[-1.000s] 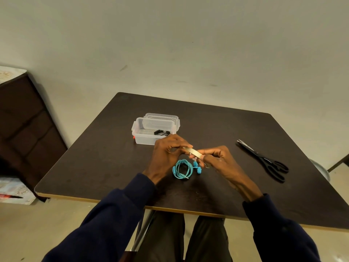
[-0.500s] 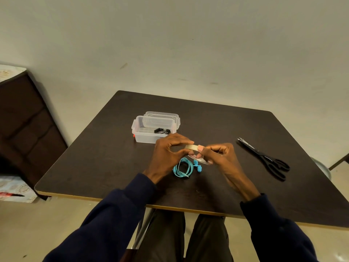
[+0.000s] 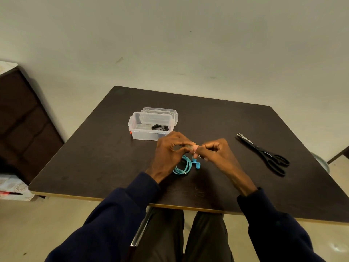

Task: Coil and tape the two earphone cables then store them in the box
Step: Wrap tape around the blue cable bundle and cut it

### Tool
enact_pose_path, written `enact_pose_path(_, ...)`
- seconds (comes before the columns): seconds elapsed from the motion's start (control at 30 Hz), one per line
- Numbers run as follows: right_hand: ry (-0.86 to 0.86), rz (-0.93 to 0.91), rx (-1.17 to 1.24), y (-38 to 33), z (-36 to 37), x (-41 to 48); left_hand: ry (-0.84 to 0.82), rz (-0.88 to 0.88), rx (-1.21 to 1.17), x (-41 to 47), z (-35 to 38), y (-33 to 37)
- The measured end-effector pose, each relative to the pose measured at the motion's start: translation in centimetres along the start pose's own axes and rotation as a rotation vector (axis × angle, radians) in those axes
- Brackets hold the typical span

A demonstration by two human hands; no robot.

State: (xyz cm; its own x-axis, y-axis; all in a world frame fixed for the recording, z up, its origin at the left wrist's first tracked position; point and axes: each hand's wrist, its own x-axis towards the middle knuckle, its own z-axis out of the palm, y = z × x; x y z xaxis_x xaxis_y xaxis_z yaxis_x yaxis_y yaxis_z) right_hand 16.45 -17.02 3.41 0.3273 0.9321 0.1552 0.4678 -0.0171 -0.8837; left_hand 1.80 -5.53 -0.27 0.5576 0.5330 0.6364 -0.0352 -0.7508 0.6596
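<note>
A coiled blue earphone cable point(image 3: 182, 165) lies on the dark table point(image 3: 105, 154) just below my hands, its earbuds beside it. My left hand point(image 3: 170, 152) and my right hand point(image 3: 215, 154) meet fingertip to fingertip above it, both pinching a small piece of tape point(image 3: 192, 147). The tape is mostly hidden by my fingers. Behind my hands stands the clear plastic box point(image 3: 140, 134), open, with black earphones point(image 3: 160, 127) inside. Its lid point(image 3: 160, 112) leans at the back of the box.
Black scissors point(image 3: 264, 154) lie on the table to the right of my hands. A dark wooden cabinet point(image 3: 22, 120) stands at the left by the wall. The table's near edge runs just above my knees.
The stretched strip of tape between my hands has shortened as my hands came together. They have also risen slightly toward the box.
</note>
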Motion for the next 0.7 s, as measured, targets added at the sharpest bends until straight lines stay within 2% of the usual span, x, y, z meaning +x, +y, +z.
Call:
enact_pose_path(0.4,-0.163,0.047,0.280,0.6,-0.9,-0.3,0.080,-0.091,-0.216,0.3,-0.3,-0.7)
enact_pose_path(0.6,-0.056,0.082,0.396,0.8,-0.9,0.0,0.142,-0.176,-0.309,0.3,-0.2,-1.4)
enact_pose_path(0.7,-0.081,0.059,0.404,0.9,-0.7,0.0,0.166,-0.225,-0.320,0.1,-0.2,-1.7)
